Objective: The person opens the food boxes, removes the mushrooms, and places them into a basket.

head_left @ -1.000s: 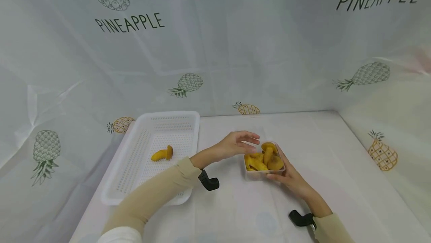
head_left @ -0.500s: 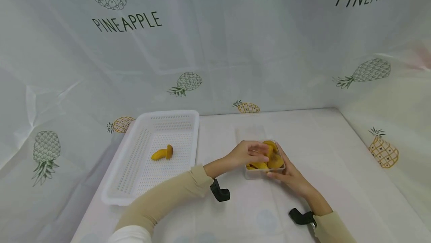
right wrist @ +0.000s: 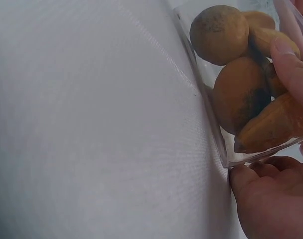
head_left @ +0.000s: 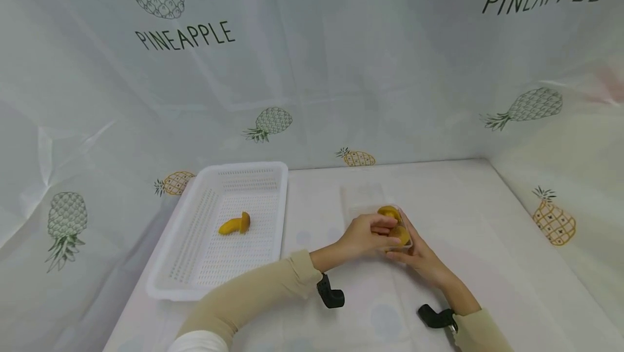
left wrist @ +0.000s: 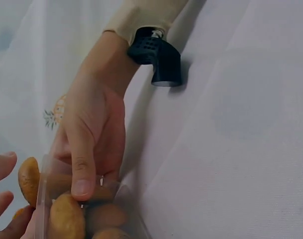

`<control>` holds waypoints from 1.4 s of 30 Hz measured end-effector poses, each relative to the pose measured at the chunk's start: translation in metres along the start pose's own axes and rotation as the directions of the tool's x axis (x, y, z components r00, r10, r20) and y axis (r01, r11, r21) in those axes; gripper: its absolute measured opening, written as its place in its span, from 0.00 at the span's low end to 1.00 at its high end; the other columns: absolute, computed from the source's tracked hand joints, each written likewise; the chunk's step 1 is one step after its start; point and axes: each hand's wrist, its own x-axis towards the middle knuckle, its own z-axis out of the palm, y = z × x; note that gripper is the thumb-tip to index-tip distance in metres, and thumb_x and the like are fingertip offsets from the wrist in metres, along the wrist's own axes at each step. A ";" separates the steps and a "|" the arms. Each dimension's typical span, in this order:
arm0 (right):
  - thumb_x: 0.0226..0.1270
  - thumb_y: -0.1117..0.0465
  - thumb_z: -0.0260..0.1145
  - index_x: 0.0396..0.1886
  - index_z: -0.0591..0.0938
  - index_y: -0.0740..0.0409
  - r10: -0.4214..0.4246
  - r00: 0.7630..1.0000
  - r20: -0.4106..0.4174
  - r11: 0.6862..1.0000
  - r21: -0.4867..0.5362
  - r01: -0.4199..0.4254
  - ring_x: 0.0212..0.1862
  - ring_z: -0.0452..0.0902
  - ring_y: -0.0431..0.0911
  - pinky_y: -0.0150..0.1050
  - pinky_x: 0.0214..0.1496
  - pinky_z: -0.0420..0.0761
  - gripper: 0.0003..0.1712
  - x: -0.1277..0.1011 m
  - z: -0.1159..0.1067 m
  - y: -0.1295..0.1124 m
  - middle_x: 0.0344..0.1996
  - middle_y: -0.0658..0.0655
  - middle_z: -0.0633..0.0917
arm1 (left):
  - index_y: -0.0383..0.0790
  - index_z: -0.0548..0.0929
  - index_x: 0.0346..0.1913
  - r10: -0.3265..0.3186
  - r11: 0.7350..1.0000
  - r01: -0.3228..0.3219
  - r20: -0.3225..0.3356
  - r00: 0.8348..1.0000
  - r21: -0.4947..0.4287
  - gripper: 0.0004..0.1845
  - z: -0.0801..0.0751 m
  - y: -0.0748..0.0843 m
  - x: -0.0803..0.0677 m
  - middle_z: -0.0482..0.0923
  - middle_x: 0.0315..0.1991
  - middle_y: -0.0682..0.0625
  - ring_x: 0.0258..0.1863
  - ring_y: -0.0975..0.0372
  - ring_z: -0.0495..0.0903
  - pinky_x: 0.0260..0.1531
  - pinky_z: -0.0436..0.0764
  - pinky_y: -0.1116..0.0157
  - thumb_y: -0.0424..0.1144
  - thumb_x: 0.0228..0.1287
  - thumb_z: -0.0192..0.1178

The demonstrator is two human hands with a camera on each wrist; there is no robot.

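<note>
Basket (head_left: 273,176) on table (head_left: 487,243), left side, one mushroom (head_left: 235,224) in it. Box (head_left: 408,243) right of basket, mushrooms inside. Left hand (head_left: 363,234) over box, right hand (head_left: 421,257) at its near right corner.

White-clothed desk (head_left: 487,243) enclosed by pale curtain (head_left: 341,70) printed with pineapples and the word "PINEAPPLE"; even light.

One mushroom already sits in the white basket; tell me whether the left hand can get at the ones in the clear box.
Probably yes: the left hand is already in the lidless clear box, fingers on the mushrooms, while the right hand steadies it.
</note>
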 end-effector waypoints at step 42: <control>0.69 0.68 0.67 0.81 0.34 0.37 -0.014 1.000 -0.003 1.000 0.006 0.014 0.64 0.65 0.28 0.29 0.57 0.75 0.60 -0.001 -0.001 0.004 0.78 0.64 0.31 | 0.36 0.74 0.66 0.059 0.963 -0.091 0.131 0.990 0.255 0.26 0.007 -0.001 -0.001 0.77 0.58 0.48 0.50 0.71 0.74 0.50 0.75 0.79 0.35 0.67 0.65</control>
